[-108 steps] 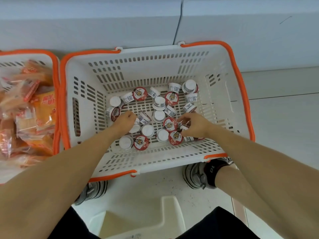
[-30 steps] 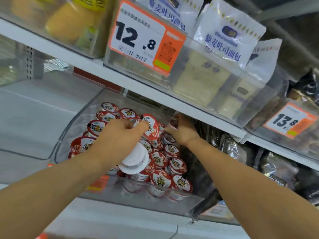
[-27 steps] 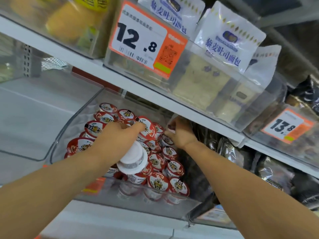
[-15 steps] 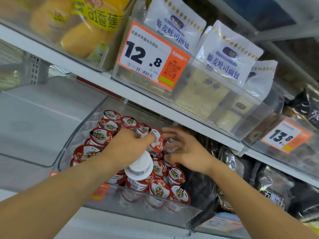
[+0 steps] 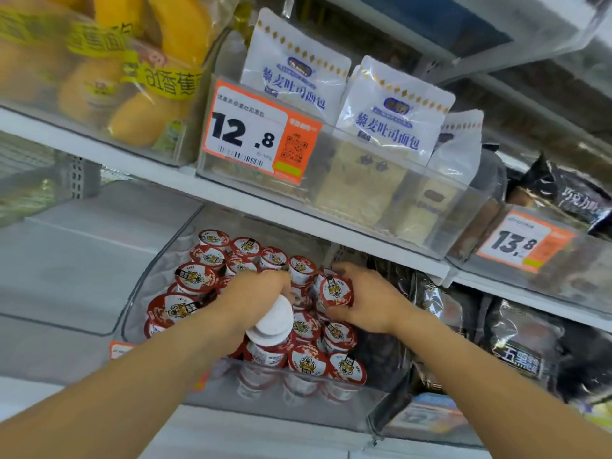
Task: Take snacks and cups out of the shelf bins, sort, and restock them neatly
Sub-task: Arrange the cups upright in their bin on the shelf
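While the clear shelf bin (image 5: 159,276) already holds many red-lidded cups (image 5: 195,276) standing lid-up, restocking looks well advanced but unfinished. The left hand (image 5: 255,293) grips a cup turned white base (image 5: 273,318) toward the camera; the right hand (image 5: 367,299) holds a tilted cup (image 5: 336,291) over the bin's back right.

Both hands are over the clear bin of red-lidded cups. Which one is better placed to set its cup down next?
Right, probably. The right hand holds one cup just above the clear bin's right side, where the pile sits lower. The left hand has its grip on stacked cups, bottoms toward the camera.
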Demonstrator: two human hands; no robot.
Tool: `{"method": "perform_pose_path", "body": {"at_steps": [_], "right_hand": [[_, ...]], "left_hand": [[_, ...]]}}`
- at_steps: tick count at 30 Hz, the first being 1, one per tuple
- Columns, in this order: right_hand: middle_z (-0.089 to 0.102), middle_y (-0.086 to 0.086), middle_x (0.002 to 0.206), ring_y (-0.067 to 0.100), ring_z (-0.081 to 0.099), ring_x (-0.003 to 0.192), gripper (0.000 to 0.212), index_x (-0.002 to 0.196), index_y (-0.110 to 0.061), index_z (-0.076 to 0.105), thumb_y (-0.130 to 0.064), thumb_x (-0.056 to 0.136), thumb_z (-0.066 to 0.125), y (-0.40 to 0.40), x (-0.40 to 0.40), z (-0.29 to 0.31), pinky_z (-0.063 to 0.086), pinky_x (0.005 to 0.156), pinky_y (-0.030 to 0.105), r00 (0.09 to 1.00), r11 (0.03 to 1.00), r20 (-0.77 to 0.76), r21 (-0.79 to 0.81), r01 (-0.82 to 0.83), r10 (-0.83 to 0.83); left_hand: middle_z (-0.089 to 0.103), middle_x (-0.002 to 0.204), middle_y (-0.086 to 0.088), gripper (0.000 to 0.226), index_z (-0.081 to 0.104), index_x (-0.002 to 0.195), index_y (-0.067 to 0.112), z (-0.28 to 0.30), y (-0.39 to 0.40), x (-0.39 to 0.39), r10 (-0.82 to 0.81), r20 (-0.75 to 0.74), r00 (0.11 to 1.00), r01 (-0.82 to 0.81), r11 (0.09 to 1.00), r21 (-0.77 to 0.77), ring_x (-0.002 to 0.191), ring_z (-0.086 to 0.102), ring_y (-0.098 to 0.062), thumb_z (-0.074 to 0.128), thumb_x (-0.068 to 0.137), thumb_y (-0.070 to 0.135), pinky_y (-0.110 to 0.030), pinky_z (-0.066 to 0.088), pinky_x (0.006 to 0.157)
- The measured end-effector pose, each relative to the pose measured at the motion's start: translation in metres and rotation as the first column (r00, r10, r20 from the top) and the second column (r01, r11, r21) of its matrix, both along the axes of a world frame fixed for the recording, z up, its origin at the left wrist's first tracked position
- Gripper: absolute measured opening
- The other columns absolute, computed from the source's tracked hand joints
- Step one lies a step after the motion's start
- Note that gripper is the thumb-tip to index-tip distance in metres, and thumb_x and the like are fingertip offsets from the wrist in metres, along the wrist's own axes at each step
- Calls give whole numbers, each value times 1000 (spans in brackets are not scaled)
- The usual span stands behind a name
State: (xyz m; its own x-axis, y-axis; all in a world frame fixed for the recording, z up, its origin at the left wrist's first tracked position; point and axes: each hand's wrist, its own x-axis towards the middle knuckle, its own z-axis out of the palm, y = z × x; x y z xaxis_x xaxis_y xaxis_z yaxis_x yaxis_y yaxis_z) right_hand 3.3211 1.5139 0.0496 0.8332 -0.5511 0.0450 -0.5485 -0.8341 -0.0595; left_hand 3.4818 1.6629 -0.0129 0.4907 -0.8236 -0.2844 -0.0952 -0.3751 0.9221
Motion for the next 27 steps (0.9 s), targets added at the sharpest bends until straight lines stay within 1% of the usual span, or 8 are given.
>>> {"method": "perform_pose_path", "body": {"at_steps": [4, 7, 10, 13, 15, 17, 22, 27], "right_hand": [[47, 13, 147, 33, 45, 134, 89, 154, -16, 29, -49, 84, 75, -15, 15, -12, 44, 108, 43, 974, 992, -223, -126, 22, -50], [46, 14, 144, 32, 45, 133, 74, 150, -17, 36, -36, 88, 73, -13, 13, -10, 42, 109, 38, 990, 992, -141, -126, -10, -8], [57, 8, 125, 25, 54, 117, 43, 133, -18, 55, -31, 93, 66, -13, 2, -4, 41, 88, 26, 998, 992, -41, -115, -54, 49], [56, 4, 120, 22, 53, 113, 36, 123, -19, 60, -32, 91, 69, -15, -8, -3, 39, 84, 25, 996, 989, -70, -132, -59, 50], [55, 6, 123, 24, 54, 116, 41, 127, -19, 57, -30, 90, 70, -15, -7, -5, 43, 90, 28, 997, 990, -58, -129, -58, 51], [51, 10, 137, 27, 50, 127, 58, 144, -19, 46, -25, 91, 68, -12, -2, -9, 43, 102, 32, 996, 992, -79, -115, -61, 52], [45, 11, 151, 30, 44, 137, 64, 152, -20, 41, -20, 93, 68, -8, 12, -17, 41, 111, 37, 982, 996, -187, -76, -54, 39], [59, 13, 130, 31, 56, 122, 43, 133, -15, 59, -21, 92, 69, -14, 20, -16, 47, 99, 37, 995, 993, -101, -121, -10, -3]], "left_hand": [[67, 95, -6, 8, 58, 65, 13, 7, -1, 4, 179, -153, 972, -200, 970, -135, 75, 52, -23, 58, 59, 20, -29, 40, 59], [62, 91, -11, 22, 60, 75, 4, 34, 7, -27, 317, -205, 926, -366, 888, -280, 74, 50, -25, 63, 64, 22, -29, 37, 60], [61, 75, 3, 10, 68, 79, 12, 38, -15, -26, 325, 79, 942, -250, 842, -479, 69, 55, -13, 66, 88, 10, -23, 44, 62], [68, 82, 9, 4, 72, 85, 20, 36, -35, -29, 336, 384, 860, -104, 853, -512, 76, 62, -3, 75, 87, 18, -12, 49, 71], [71, 100, 1, 17, 75, 102, 15, 26, -47, -28, 228, 573, 787, 45, 905, -423, 90, 64, -10, 78, 85, 20, -20, 50, 87], [61, 122, -5, 37, 69, 118, 14, 15, -54, -23, 15, 762, 648, 153, 977, -149, 114, 58, -19, 77, 86, 28, -26, 45, 100], [55, 133, -10, 43, 62, 130, 18, 8, -59, -12, -210, 907, 365, 40, 977, 210, 127, 48, -28, 59, 94, 42, -45, 36, 113], [50, 140, -11, 50, 65, 122, 15, 12, -63, -10, -273, 898, 346, 62, 961, 268, 137, 37, -31, 43, 98, 53, -53, 26, 117]]}}
